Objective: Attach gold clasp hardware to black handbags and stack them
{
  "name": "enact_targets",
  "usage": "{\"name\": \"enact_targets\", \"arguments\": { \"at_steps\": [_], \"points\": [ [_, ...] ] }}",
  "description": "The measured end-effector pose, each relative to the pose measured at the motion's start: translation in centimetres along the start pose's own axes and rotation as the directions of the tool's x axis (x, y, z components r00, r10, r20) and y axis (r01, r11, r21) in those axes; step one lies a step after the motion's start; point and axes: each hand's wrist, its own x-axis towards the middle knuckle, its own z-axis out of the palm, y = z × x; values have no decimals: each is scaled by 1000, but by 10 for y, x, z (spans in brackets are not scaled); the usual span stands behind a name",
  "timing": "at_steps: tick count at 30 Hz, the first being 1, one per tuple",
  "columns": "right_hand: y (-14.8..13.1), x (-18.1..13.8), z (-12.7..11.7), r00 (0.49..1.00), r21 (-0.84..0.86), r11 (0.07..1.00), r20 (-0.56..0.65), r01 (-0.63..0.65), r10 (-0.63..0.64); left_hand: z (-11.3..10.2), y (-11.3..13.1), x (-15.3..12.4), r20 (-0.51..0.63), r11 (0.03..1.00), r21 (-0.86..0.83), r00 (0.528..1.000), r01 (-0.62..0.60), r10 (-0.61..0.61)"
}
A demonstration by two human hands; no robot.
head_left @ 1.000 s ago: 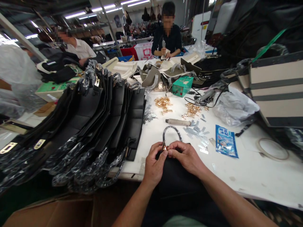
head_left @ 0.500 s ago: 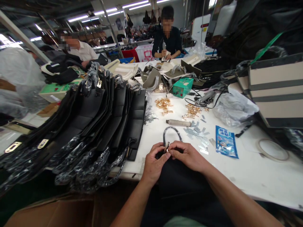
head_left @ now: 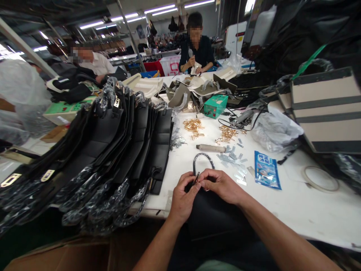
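Both my hands meet at the near edge of the white table (head_left: 296, 203), over a black bag (head_left: 214, 218) that rests against my lap. My left hand (head_left: 183, 195) and my right hand (head_left: 220, 184) are closed in a pinch on a small metal fitting (head_left: 196, 177) at the base of the bag's wrapped handle (head_left: 201, 160), which arches up just beyond my fingers. A cylindrical tool with a pale grip (head_left: 210, 148) lies on the table beyond the handle.
A row of black bags in plastic wrap (head_left: 113, 150) leans at the left. Gold fittings (head_left: 194, 126), silver plates (head_left: 232, 156), a blue packet (head_left: 266, 169), a green box (head_left: 216, 105) and a tape ring (head_left: 321, 178) lie on the table. Two people work at the far end.
My hands stay pinched on the fitting with only small finger shifts. The view has shifted slightly. The far person's hands have moved.
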Motion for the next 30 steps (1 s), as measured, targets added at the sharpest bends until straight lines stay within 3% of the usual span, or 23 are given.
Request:
{"name": "enact_targets", "arguments": {
  "at_steps": [7,13,19,23,25,30],
  "points": [
    [18,-2,8,968,-22,999,-246,44,-48,-2,0,2,46,991,-111,997,74,-69],
    [12,-3,6,964,-208,972,-214,112,-157,-4,-5,1,49,989,-125,996,85,-79],
    [10,-2,8,950,-206,964,-229,168,-214,-4,-11,2,52,992,-83,995,95,-91],
    [4,-8,0,919,-104,983,-351,154,-181,-2,-9,1,19,979,-149,990,141,-140],
    [-2,-16,-5,896,-156,983,-416,98,-156,0,-7,0,6,952,-239,981,192,-196],
    [-25,-41,-11,969,-405,914,-209,39,-134,9,4,-3,-17,885,-370,950,282,-310]
  ]
}}
